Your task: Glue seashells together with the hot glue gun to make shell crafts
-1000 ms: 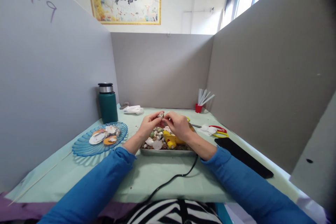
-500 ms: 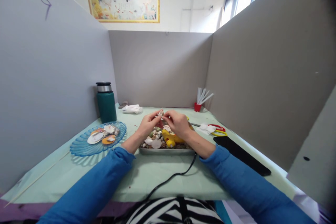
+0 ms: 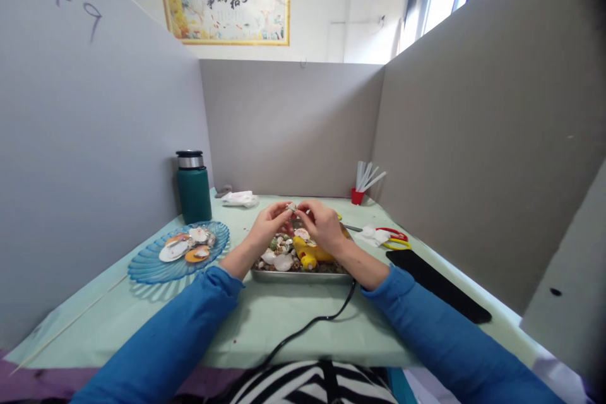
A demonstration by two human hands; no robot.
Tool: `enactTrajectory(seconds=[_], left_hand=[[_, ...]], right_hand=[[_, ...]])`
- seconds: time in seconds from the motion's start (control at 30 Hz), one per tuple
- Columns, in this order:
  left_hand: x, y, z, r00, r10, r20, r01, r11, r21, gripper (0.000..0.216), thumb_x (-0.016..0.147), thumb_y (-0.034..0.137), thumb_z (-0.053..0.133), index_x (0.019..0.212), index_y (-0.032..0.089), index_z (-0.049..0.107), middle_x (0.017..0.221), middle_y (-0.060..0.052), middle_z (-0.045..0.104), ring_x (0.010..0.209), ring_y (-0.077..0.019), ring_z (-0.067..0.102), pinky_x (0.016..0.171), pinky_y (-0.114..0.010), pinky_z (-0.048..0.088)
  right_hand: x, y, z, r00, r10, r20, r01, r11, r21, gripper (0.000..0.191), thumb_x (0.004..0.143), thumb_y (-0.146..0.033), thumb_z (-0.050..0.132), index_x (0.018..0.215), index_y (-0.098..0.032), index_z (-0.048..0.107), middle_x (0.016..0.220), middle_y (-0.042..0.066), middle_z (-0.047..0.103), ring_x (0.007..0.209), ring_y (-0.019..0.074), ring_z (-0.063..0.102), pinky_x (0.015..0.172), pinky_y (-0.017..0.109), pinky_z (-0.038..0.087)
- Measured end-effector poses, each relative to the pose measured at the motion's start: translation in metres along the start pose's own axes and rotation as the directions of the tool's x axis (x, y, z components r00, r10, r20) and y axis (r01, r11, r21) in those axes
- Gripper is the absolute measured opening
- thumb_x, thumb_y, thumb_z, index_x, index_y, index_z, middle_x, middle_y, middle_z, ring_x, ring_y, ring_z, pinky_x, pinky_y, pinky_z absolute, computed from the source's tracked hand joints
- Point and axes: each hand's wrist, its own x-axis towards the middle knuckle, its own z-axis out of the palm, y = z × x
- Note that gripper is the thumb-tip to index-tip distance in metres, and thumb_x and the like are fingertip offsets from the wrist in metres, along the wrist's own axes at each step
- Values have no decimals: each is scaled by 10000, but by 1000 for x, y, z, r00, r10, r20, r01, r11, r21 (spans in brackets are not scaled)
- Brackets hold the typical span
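My left hand [image 3: 268,227] and my right hand [image 3: 320,225] meet above the far part of a metal tray [image 3: 303,278]. Between their fingertips they pinch a small whitish shell [image 3: 291,207], largely covered by the fingers. Below them the tray holds shells [image 3: 283,262] of several sizes and small pebbles. A yellow glue gun [image 3: 308,252] lies on these, under my right hand, and its black cord [image 3: 316,320] runs over the front of the table.
On the left, a blue scalloped plate [image 3: 146,265] carries more shells, with a green bottle [image 3: 194,192] behind it. Red-and-yellow scissors [image 3: 398,238], crumpled white tissue [image 3: 374,237] and a black slab [image 3: 438,284] lie right. White sticks [image 3: 367,177] stand in a red cup [image 3: 357,196].
The small shell has been turned between my fingertips; its round opening no longer faces me. My hands stay close together over the tray, and the view has tipped slightly upward.
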Motion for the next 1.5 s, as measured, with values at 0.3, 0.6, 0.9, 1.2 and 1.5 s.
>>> enactTrajectory(seconds=[0.3,0.6,0.9,1.2,1.5], left_hand=[[0,1,-1,998,-34,56,37,997,-65,399,721,416,664,995,129,625,652,20,523,526,-84,492,552,-278,519],[3,-3,-3,998,-34,52,34,999,-5,445,720,419,666,1055,129,614,645,29,519,497,-70,463,541,-269,514],[1,-1,-5,997,-55,53,56,998,-2,453,722,426,665,1073,142,634,670,3,577,567,-101,544,559,-250,497],[2,-3,-6,998,-43,37,43,999,-18,435,702,414,690,1019,131,598,662,-2,602,546,-106,570,552,-249,495],[0,-1,-6,998,-46,46,47,999,-26,426,702,418,689,1008,139,588,696,-9,618,548,-110,594,550,-240,494]], right_hand=[[2,3,-1,996,-90,-4,90,996,16,231,866,-260,533,1088,-201,557,1038,82,559,779,159,558,753,296,463],[3,9,4,989,-121,81,121,993,-5,264,858,-235,546,1120,-197,557,1059,98,536,956,220,521,854,372,446],[3,7,2,991,-120,67,118,993,24,273,838,-237,576,1109,-210,558,1047,91,540,969,223,514,863,384,438],[2,7,2,992,-118,53,116,993,37,259,815,-245,609,1067,-207,561,1039,93,546,971,230,510,862,392,427],[2,7,2,992,-111,60,106,992,70,258,815,-282,619,1049,-193,559,1026,88,552,965,215,520,863,365,426]])
